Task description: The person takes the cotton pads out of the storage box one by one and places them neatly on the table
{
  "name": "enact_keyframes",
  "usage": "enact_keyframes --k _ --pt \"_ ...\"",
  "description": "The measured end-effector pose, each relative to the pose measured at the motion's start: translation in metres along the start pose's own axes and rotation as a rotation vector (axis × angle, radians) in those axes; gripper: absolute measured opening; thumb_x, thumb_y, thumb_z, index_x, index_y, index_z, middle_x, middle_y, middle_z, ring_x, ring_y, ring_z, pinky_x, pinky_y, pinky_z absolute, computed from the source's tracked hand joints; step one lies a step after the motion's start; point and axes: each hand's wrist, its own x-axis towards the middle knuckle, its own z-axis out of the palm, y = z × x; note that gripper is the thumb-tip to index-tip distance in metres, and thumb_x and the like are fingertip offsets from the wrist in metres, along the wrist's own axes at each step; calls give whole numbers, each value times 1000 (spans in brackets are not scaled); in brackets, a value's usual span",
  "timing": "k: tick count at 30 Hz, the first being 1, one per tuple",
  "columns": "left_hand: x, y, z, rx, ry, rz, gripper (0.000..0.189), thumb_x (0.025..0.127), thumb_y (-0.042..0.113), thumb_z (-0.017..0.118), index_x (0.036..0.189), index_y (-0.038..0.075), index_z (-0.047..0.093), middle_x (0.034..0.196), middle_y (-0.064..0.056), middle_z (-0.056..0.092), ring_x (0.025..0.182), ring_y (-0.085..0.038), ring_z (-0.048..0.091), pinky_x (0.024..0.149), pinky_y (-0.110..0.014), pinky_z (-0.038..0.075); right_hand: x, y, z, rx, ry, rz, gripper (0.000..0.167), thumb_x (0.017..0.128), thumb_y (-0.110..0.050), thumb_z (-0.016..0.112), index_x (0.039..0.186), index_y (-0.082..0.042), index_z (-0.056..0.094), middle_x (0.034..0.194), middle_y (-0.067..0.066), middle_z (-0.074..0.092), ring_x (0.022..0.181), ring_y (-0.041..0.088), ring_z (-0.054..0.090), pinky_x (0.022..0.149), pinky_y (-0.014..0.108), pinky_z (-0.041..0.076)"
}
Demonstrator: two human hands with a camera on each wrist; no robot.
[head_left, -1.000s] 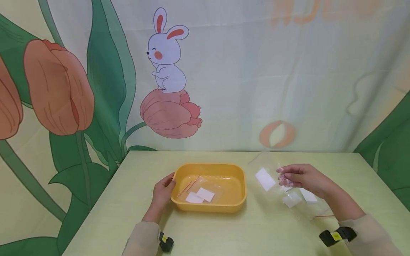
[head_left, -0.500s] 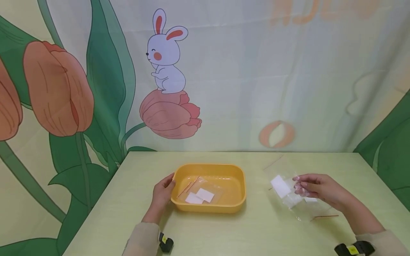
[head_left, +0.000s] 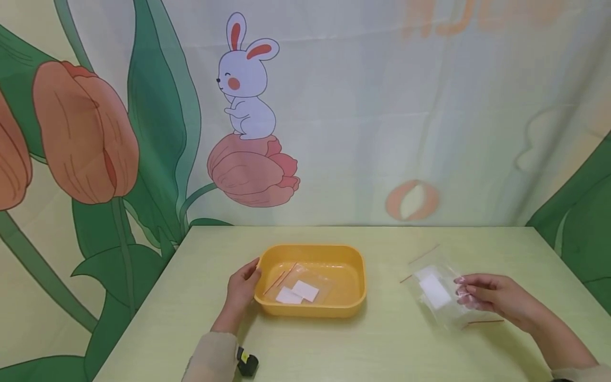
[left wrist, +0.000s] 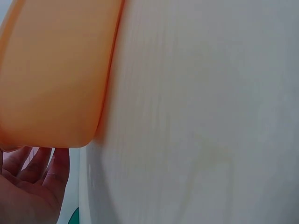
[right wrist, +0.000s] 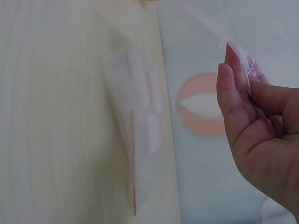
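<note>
My left hand grips the left end of a yellow plastic tray, thumb at the rim. In the left wrist view its fingers lie against the tray's end wall. To the right, my right hand pinches a clear zip bag between thumb and fingertips; a white card shows in it. The bag hangs tilted over more clear bags with red zip strips, which it partly hides. Seen from the right wrist, those bags lie in an overlapping pile below the hand.
Inside the tray lie clear zip bags with white cards and red strips. A pale green table carries everything. Behind its far edge hangs a cloth backdrop printed with tulips and a rabbit.
My right hand has moved right and toward me with the pinched zip bag, which now hangs over the other bags. The left hand and the tray have stayed in place.
</note>
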Motion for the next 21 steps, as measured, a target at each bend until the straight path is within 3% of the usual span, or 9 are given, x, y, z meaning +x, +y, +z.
enact_keyframes --k 6,12,21 --pt "1 0 -1 0 -2 -2 46 107 15 48 152 6 48 158 -24 46 148 -41 43 121 -50 41 -7 12 -3 39 -14 26 34 107 -7 48 113 -29 73 106 -13 76 96 2 74 84 18 62" --pt "0 -1 -1 5 -2 8 46 107 15 48 152 5 48 157 -24 46 147 -41 44 121 -50 41 -13 21 -10 -1 39 73 32 107 -6 48 114 -25 73 103 -13 75 94 2 73 82 21 63" --pt "0 0 -1 4 -6 7 46 107 15 49 152 5 48 157 -24 47 148 -40 44 121 -50 41 -22 36 -21 91 15 45 39 106 -2 47 108 -31 73 104 -13 76 95 1 73 83 18 62"
